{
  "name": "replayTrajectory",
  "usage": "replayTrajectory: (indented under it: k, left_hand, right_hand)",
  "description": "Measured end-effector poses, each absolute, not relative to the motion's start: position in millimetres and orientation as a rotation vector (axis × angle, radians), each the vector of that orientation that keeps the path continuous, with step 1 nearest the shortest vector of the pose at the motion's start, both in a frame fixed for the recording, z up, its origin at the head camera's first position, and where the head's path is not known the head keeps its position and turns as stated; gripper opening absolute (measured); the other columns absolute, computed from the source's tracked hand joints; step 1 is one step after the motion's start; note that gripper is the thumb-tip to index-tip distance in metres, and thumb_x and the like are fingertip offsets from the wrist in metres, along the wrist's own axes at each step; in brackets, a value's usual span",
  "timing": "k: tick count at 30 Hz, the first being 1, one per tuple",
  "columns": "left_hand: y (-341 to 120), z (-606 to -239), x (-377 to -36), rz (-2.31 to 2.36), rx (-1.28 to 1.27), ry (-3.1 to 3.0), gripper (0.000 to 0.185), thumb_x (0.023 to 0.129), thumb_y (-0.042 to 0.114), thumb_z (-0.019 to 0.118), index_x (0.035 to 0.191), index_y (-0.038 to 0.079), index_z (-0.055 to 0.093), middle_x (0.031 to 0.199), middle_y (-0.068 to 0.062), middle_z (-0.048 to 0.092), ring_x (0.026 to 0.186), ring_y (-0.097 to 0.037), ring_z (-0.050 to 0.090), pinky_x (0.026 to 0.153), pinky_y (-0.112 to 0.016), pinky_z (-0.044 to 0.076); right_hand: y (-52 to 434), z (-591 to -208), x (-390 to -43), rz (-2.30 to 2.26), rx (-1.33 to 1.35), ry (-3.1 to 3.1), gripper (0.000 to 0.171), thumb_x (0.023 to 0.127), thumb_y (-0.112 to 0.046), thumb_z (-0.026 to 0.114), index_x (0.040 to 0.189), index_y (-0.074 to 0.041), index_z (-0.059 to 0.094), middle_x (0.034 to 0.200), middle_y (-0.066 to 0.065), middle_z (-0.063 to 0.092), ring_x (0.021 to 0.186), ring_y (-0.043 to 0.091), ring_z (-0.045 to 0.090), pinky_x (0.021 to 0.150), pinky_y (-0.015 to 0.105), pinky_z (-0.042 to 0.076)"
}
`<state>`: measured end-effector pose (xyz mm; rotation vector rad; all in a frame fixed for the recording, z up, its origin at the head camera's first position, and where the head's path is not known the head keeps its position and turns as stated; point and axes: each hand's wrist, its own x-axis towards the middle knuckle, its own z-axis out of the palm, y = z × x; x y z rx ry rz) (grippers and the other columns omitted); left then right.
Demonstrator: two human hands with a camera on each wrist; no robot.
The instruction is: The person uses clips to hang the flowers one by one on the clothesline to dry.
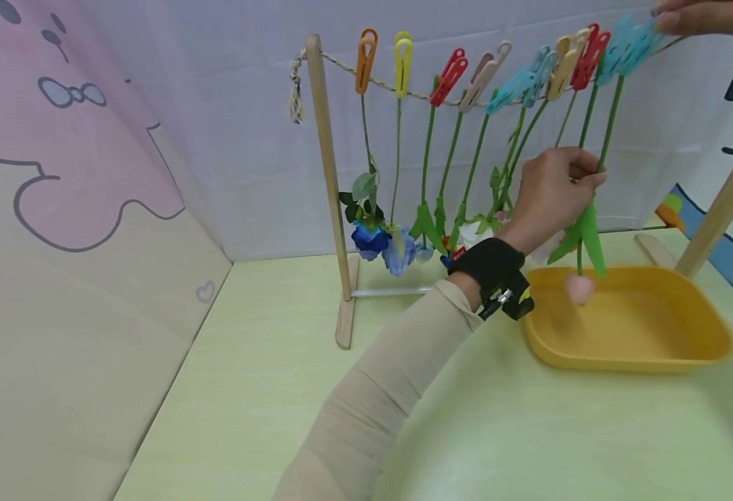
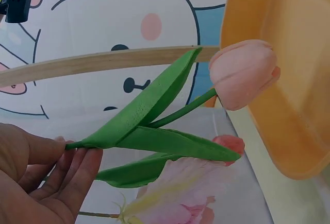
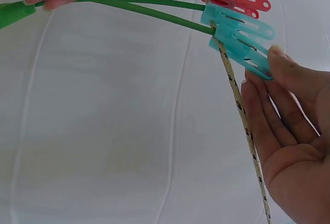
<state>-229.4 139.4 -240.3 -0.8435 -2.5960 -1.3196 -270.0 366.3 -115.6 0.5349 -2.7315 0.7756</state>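
Observation:
My left hand [image 1: 554,195] pinches the green stem of an artificial pink tulip [image 2: 245,74], just above its leaves. The tulip hangs head down, and in the head view its bloom overlaps the yellow tray [image 1: 629,362]. At the upper right, my right hand [image 1: 717,17] pinches the handle end of a light blue clothespin [image 3: 242,49] between thumb and fingers. That clothespin sits on the rope [image 3: 242,116], with the tulip's stem at its jaws. Right beside it, a second blue clothespin [image 3: 237,20] holds another green stem.
Other clothespins, such as an orange one [image 1: 366,59] and a yellow one [image 1: 403,62], hold artificial flowers upside down along the rope. Wooden posts [image 1: 329,167] carry the rope at both sides. A blue rose [image 1: 369,240] hangs at the left.

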Motion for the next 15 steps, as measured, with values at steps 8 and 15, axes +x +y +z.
replayTrajectory:
  k: [8,15]
  left_hand:
    - [130.9,-246.6,-222.4,-1.209,-0.894,-2.579,0.02,0.101,0.018,0.068,0.12,0.014,0.074,0.104,0.011,0.073,0.087,0.006,0.061,0.075,-0.004,0.042]
    - [115.5,-254.6,-212.8,-1.258,-0.978,-2.534,0.024,0.104,0.012,0.06,0.124,0.011,0.072,0.11,0.008,0.072,0.08,0.005,0.061,0.066,-0.008,0.046]
  right_hand:
    - [368.6,-127.7,-259.5,0.987,0.429,-2.633,0.035,0.108,-0.011,0.051,0.106,-0.046,0.056,0.104,-0.033,0.051,0.098,-0.01,0.045,0.099,-0.004,0.026]
    - [359.7,-139.8,-244.4,1.207,0.354,-2.413,0.032,0.107,-0.009,0.052,0.122,-0.035,0.063,0.115,-0.027,0.057,0.105,-0.012,0.051,0.103,0.0,0.028]
